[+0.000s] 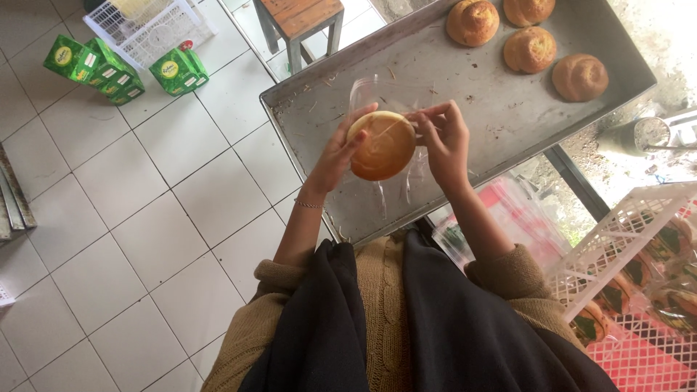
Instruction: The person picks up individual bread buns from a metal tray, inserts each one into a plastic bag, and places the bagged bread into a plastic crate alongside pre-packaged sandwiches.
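Note:
A round golden bun [382,145] sits inside a clear plastic bag [385,94] held over a grey metal tray [319,116]. My left hand [337,152] grips the bun and bag from the left side. My right hand [444,141] pinches the bag's edge at the bun's right. Several more buns lie at the tray's far end, among them one [473,22] and another [580,76].
A white plastic crate [639,218] with wrapped buns stands at the right. Green cartons [98,69] and a white basket [149,25] sit on the white tiled floor at the upper left. A wooden stool [299,18] stands beyond the tray.

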